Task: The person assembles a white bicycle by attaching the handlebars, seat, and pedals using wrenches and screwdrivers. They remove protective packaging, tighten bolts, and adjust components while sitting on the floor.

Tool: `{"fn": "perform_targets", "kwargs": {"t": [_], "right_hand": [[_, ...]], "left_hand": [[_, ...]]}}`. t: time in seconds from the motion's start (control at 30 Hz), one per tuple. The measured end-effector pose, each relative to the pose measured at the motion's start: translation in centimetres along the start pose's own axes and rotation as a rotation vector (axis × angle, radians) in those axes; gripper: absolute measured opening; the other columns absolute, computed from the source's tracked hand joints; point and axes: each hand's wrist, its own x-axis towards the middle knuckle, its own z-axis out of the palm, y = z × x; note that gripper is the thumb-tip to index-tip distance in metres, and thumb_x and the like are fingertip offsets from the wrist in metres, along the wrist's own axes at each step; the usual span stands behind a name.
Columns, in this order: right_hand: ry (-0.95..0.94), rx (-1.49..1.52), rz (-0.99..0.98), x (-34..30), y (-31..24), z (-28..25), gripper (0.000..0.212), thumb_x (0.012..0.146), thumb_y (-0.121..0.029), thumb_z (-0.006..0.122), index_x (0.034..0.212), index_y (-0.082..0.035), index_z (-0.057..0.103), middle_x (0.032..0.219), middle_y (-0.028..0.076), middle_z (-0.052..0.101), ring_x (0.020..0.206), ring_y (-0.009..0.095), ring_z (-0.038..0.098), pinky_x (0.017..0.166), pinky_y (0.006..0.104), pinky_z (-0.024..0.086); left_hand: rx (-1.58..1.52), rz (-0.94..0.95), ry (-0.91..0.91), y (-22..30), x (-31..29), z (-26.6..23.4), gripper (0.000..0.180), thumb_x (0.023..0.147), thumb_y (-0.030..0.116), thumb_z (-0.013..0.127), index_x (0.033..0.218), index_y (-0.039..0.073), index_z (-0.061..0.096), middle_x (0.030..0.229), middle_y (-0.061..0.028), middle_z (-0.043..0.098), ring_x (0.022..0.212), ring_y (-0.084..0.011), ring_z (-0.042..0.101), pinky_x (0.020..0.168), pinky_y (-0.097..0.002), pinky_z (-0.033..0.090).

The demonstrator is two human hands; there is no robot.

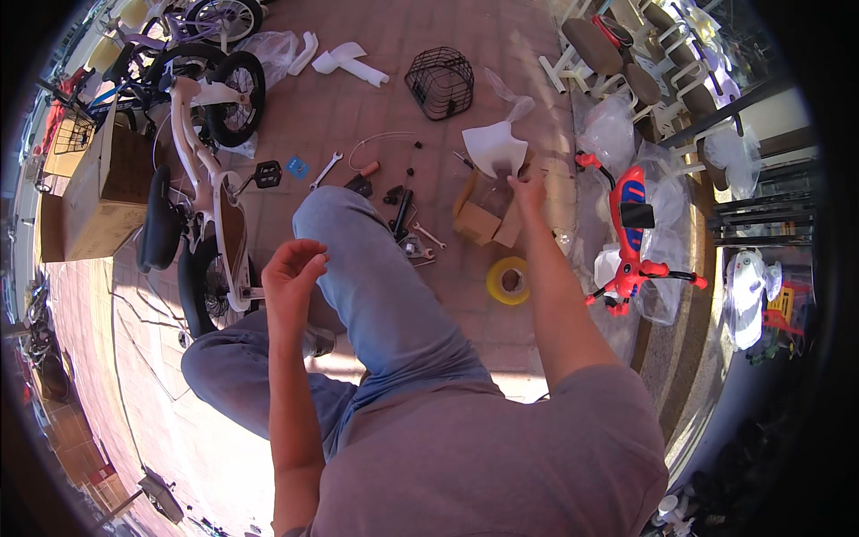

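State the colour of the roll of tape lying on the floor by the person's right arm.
Yellow. The roll of tape shows best in the head view, on the brick floor.

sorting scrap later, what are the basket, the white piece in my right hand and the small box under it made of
Basket: looks like black coated wire, an open see-through grid. White piece at the right hand: probably moulded plastic, smooth, curved, glossy in sunlight. Small box: brown cardboard, matte, with folded open flaps.
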Motion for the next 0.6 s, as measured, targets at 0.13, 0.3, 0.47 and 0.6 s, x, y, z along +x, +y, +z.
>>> {"fn": "perform_targets", "kwargs": {"t": [0.13,0.3,0.47,0.6], "right_hand": [[-0.348,0.243,0.021,2.7,7.0,0.6,0.044,0.070,-0.015,0.070,0.112,-0.005,0.062,0.090,0.017,0.066,0.078,0.029,0.064,0.072,0.0372,0.050],[-0.247,-0.069,-0.311,2.6,2.3,-0.6,0.036,0.076,-0.005,0.059,0.112,0.001,0.058,0.084,0.016,0.066,0.076,0.026,0.065,0.067,0.0355,0.052],[-0.404,0.631,0.128,0.7,-9.9,-1.5,0.026,0.090,-0.022,0.056,0.073,-0.002,0.058,0.056,0.005,0.057,0.040,0.012,0.052,0.037,0.0237,0.041],[-0.630,0.837,-0.096,-2.3,-26.4,0.2,0.020,0.091,-0.022,0.054,0.084,-0.005,0.061,0.073,0.005,0.061,0.069,0.012,0.060,0.060,0.0257,0.048]], "left_hand": [[-0.034,-0.088,0.093,-1.3,-0.2,-0.8,0.017,0.086,0.006,0.059,0.101,-0.001,0.059,0.095,-0.0076,0.064,0.087,-0.0135,0.062,0.075,-0.0241,0.048],[-0.092,-0.044,0.332,-2.5,-1.1,-7.0,0.024,0.088,0.008,0.056,0.110,0.001,0.055,0.097,-0.0077,0.064,0.083,-0.0134,0.062,0.071,-0.0232,0.050],[-0.314,0.011,0.603,1.3,2.1,-14.2,0.032,0.087,0.011,0.056,0.117,0.003,0.049,0.101,-0.0069,0.060,0.087,-0.0135,0.059,0.074,-0.0259,0.049],[-0.384,0.105,1.117,-0.9,7.5,-23.5,0.041,0.080,0.015,0.065,0.115,0.004,0.047,0.104,-0.0059,0.054,0.090,-0.0144,0.053,0.077,-0.0304,0.046]]}}
